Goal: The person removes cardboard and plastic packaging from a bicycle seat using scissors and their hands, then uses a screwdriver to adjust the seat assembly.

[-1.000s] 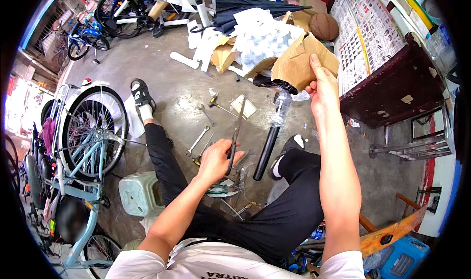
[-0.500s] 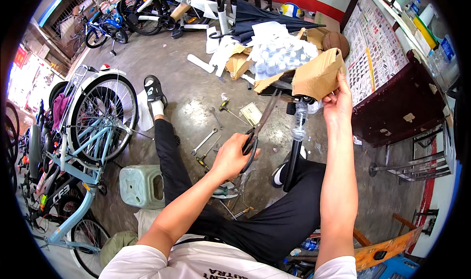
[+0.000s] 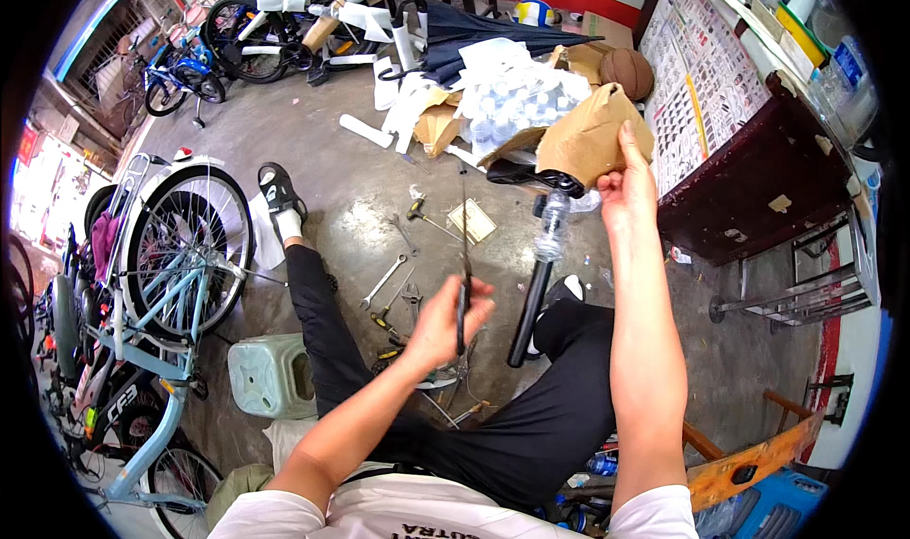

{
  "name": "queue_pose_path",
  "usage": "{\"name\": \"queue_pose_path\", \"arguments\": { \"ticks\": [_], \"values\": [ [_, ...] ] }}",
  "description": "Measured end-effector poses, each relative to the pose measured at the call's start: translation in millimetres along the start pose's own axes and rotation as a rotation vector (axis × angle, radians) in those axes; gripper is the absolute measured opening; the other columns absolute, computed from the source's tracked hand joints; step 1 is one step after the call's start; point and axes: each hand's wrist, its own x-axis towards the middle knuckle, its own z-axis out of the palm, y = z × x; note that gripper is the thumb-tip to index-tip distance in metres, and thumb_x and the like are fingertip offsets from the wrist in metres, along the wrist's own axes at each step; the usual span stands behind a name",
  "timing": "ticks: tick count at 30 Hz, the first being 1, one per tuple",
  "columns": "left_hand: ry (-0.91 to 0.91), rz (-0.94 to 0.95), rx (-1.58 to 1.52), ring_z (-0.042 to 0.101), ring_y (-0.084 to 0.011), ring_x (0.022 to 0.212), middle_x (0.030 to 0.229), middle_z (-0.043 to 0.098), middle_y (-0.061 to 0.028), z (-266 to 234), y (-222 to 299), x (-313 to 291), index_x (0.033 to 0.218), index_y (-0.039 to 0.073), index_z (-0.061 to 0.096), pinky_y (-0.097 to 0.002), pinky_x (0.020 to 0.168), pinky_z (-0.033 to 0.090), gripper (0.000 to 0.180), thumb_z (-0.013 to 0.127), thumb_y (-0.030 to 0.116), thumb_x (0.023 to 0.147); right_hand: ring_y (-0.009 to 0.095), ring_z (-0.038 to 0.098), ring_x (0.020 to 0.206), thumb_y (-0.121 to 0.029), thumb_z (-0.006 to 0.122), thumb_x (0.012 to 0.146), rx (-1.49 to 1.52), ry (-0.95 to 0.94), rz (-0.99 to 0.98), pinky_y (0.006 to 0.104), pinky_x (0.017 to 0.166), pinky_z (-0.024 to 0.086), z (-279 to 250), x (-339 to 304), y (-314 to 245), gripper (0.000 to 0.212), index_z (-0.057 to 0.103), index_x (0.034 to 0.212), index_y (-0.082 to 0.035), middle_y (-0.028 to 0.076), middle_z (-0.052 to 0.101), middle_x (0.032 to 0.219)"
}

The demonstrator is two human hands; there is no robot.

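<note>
My left hand [image 3: 442,327] is closed around the handles of dark scissors [image 3: 464,272], seen nearly edge-on with the blades pointing away from me. To their right, my right hand [image 3: 629,186] grips the cardboard wrap [image 3: 580,146] over what looks like a bicycle saddle. A black edge of the saddle [image 3: 517,171] shows beneath the cardboard. From it a black seat post [image 3: 531,313] slants down toward my right knee, its upper part wound in clear plastic film [image 3: 550,234]. The scissors are apart from the cardboard.
Wrenches [image 3: 383,283], screwdrivers and other tools lie on the floor between my legs. A light blue bicycle [image 3: 180,302] and a plastic stool [image 3: 271,375] are at left. Beyond the saddle are wrapped bottles [image 3: 517,93]; a dark red cabinet [image 3: 758,183] stands at right.
The scissors have swung away from the cardboard and turned from slanting right to pointing straight ahead. The wrapped saddle and its post have shifted left in view, the post's lower end more so.
</note>
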Motion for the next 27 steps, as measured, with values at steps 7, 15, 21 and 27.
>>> {"name": "queue_pose_path", "arguments": {
  "ticks": [7,15,21,27],
  "values": [
    [-0.142,-0.069,-0.079,0.064,-0.0131,0.081,0.099,0.067,-0.0082,57.4,-24.3,-9.1,0.13,0.001,0.043,-0.0312,0.075,0.052,0.043,0.066,0.02,0.099,0.005,0.052,0.058,-0.041,0.082,0.087,-0.011,-0.019,0.023,0.0223,0.056,0.05,7.6,-1.5,8.7,0.038,0.068,0.1,-0.009,-0.004,0.059,0.079],
    [-0.313,-0.082,-0.631,0.063,-0.0182,0.078,0.098,0.065,-0.0105,18.4,5.3,-3.5,0.13,0.003,0.042,-0.0339,0.075,0.051,0.043,0.066,0.017,0.097,0.018,0.073,0.081,-0.003,0.067,0.095,-0.386,-0.312,-0.701,0.028,0.069,0.059,30.7,-48.1,8.9,0.043,0.054,0.134,0.01,0.012,0.058,0.122],
    [-0.456,0.09,-0.764,0.063,-0.0195,0.077,0.097,0.062,-0.0123,3.3,29.5,1.4,0.127,0.005,0.044,-0.0335,0.07,0.052,0.038,0.065,0.021,0.099,0.02,0.067,0.102,0.0,0.066,0.093,-0.258,-0.268,-1.013,0.0299,0.087,0.055,25.7,-64.7,-5.6,0.045,0.051,0.136,0.0,0.012,0.05,0.138],
    [-0.426,0.098,-0.766,0.063,-0.0193,0.077,0.098,0.062,-0.0129,-6.7,43.5,-1.7,0.127,0.005,0.042,-0.034,0.072,0.052,0.036,0.061,0.021,0.101,0.015,0.061,0.085,-0.049,0.07,0.095,-0.292,-0.263,-0.024,0.0315,0.078,0.054,10.4,-49.1,23.1,0.046,0.061,0.11,-0.007,0.005,0.059,0.103]
  ]
}}
